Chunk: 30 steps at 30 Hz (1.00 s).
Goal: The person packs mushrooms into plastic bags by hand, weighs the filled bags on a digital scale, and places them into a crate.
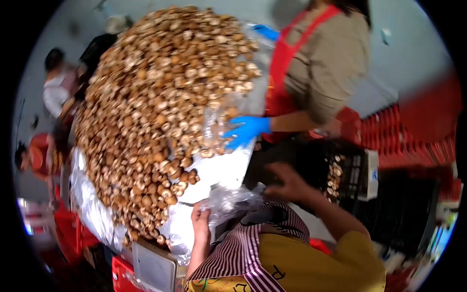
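My left hand (200,224) is closed on the left side of a crumpled clear plastic bag (231,202), held in front of my striped apron. My right hand (288,184), somewhat blurred, is raised at the bag's right end with fingers spread apart. Beyond the bag, a large heap of brown mushrooms (155,97) covers most of the table (221,170), whose shiny surface shows along the near edge. The nearest mushrooms lie just past my left hand.
Across from my right side, a co-worker in a red apron (278,82) has a blue-gloved hand (248,131) at another clear bag (214,124). A black crate (357,170) with mushrooms stands right, before stacked red crates (389,136). A scale-like box (154,265) sits lower left. People stand at far left.
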Tool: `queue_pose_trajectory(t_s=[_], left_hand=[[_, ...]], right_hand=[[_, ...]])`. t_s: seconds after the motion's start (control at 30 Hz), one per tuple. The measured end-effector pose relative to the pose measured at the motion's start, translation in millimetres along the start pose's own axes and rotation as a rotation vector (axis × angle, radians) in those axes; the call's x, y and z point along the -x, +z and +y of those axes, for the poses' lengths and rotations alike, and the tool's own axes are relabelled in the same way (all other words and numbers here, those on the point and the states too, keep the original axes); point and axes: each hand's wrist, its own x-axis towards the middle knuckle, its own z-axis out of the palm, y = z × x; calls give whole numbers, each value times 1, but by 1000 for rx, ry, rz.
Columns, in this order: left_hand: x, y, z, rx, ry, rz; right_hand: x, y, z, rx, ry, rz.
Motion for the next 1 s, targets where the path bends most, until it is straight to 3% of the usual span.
queue_pose_trajectory(t_s=[0.03,0.07,0.13,0.2,0.23,0.3,0.33,0.4,0.43,0.5,0.6,0.67,0.73,0.8,0.87,0.9,0.93,0.97,1.0], left_hand=[[6,9,13,22,1,1],[12,15,25,46,8,15],[22,11,35,153,-34,9],[35,6,51,246,27,89],[40,-3,55,242,58,137],[51,-20,44,256,92,224],[53,-33,25,196,91,257],[54,-45,-4,153,92,313],[55,-47,-15,-20,100,396],[53,-46,-37,-263,191,555],[43,-46,-63,-163,37,564],[36,-46,-72,-41,49,547],[34,-43,-30,783,-210,561],[38,-53,-3,897,-268,548],[40,-62,8,1322,-278,570],[39,-76,-16,1568,69,-60],[37,-74,-40,1575,77,-55],[47,-62,-12,1372,-111,136],[51,-56,5,1152,-291,314]], right_hand=[[-17,24,-21,-97,-146,-153],[-29,37,-55,34,-255,-190],[-45,67,-76,186,-258,-272],[-59,89,-55,265,-195,-272],[-65,101,-37,238,-267,-64],[-76,97,-30,166,-186,18],[-80,94,-24,163,-276,53],[-86,92,-21,-23,-172,-22],[-91,89,-24,-19,-192,-47],[-97,80,-33,-485,198,-488],[-95,84,-54,-689,277,-630],[-96,82,-70,-930,419,-659],[-99,79,-81,-1279,652,-608],[-104,72,-47,-1098,571,-709],[-107,72,-31,-912,486,-801],[-108,75,-31,-472,251,-731],[-109,79,-28,-41,16,-635],[-109,90,-9,89,-118,-522],[-115,95,-2,91,-122,-524]])
